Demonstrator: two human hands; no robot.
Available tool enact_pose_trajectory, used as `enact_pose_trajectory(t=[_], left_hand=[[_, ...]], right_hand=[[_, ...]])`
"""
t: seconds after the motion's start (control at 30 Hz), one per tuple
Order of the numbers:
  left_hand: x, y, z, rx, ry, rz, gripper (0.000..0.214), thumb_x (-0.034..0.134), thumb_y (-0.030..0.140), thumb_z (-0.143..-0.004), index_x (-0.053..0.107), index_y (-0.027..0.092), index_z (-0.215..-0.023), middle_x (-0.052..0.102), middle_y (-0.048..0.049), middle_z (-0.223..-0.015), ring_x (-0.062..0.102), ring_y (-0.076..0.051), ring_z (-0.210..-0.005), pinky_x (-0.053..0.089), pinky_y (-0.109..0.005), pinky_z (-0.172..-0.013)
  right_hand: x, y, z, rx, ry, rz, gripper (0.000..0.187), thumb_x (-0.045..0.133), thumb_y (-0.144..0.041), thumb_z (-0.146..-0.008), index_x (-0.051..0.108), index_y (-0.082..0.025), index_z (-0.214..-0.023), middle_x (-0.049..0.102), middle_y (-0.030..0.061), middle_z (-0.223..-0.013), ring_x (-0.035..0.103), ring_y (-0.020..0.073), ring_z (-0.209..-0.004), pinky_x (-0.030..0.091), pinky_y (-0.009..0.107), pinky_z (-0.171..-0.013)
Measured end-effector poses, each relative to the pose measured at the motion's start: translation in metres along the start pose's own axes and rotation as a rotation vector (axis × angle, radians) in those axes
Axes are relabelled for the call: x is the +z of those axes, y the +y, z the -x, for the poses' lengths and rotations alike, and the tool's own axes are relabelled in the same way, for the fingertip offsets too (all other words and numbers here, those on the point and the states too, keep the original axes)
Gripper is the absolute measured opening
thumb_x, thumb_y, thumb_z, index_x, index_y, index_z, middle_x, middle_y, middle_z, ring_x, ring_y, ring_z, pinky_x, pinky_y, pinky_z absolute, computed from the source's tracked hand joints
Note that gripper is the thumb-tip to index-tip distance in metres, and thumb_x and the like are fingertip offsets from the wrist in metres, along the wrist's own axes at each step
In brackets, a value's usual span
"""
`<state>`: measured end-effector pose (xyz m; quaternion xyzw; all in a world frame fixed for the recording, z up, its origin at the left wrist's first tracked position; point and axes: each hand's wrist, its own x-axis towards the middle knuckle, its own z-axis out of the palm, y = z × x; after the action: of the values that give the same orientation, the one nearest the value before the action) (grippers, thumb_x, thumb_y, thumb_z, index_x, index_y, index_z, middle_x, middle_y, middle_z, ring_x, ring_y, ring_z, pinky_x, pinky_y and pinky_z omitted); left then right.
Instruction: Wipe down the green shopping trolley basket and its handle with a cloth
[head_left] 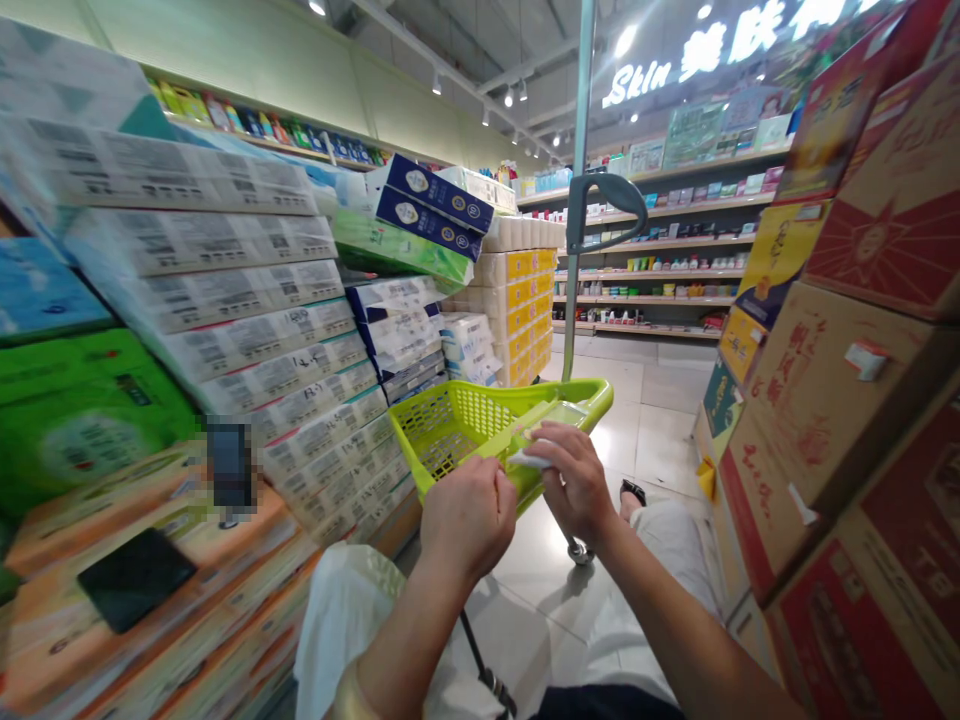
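Note:
A lime-green rolling shopping basket (442, 420) stands in front of my knees, with a tall pole and a grey handle (611, 200) on its far right. My left hand (469, 515) is closed in a fist at the basket's near side; whatever its fingers grip, if anything, is hidden. Between the bent fingers of my right hand (574, 480) is a small white piece (531, 459), perhaps paper or tissue; its kind is unclear. That hand is just above the basket's front rim. A pale flat item (566, 412) seems to lie at the basket's right end, beyond my fingers.
Stacked tissue packs (300, 320) rise at the left. A dark tablet-like object (136, 580) lies on orange packs (247, 540), near a partly blurred phone-like object (231, 465). Cardboard cartons (802, 380) line the right side. Shelves (675, 240) of products stand across the tiled floor (615, 400).

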<state>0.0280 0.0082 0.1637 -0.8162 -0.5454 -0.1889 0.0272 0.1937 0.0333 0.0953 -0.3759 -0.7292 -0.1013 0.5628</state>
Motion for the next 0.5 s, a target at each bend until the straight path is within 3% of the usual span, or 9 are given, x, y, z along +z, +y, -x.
enact_pose_trajectory(t=[0.13,0.33,0.4,0.5], left_hand=[[0.003,0.003,0.0,-0.021,0.006,-0.042,0.027,0.036,0.027,-0.089,0.062,0.02,-0.085,0.067,-0.0048,-0.087,0.062,-0.018,-0.075,0.039,-0.027,-0.062],[0.005,0.0,0.002,0.0,0.008,-0.059,0.024,0.038,0.028,-0.088,0.061,0.02,-0.085,0.064,-0.004,-0.086,0.061,-0.018,-0.074,0.039,-0.027,-0.062],[0.005,0.0,0.003,0.004,0.009,-0.062,0.023,0.038,0.028,-0.088,0.06,0.02,-0.085,0.064,-0.0038,-0.086,0.06,-0.017,-0.073,0.039,-0.027,-0.062],[0.006,0.0,0.003,0.007,0.023,-0.066,0.023,0.038,0.028,-0.088,0.059,0.021,-0.083,0.064,-0.0033,-0.085,0.06,-0.017,-0.072,0.038,-0.027,-0.061]], right_hand=[[-0.002,0.009,-0.001,0.143,0.154,0.013,0.029,0.042,-0.01,-0.083,0.065,-0.022,-0.096,0.063,0.0063,-0.104,0.054,0.0226,-0.111,0.042,0.045,-0.1],[-0.002,-0.011,0.003,-0.069,-0.085,-0.009,0.03,0.048,-0.011,-0.081,0.064,-0.024,-0.103,0.062,0.0055,-0.113,0.052,0.0225,-0.117,0.038,0.045,-0.104],[-0.007,0.004,-0.001,-0.066,-0.074,-0.027,0.03,0.047,-0.011,-0.081,0.065,-0.023,-0.102,0.063,0.0057,-0.11,0.055,0.0217,-0.113,0.041,0.043,-0.1],[-0.016,0.045,-0.011,0.087,0.046,-0.029,0.028,0.043,-0.012,-0.081,0.066,-0.021,-0.095,0.065,0.0063,-0.104,0.058,0.021,-0.105,0.045,0.041,-0.094]])
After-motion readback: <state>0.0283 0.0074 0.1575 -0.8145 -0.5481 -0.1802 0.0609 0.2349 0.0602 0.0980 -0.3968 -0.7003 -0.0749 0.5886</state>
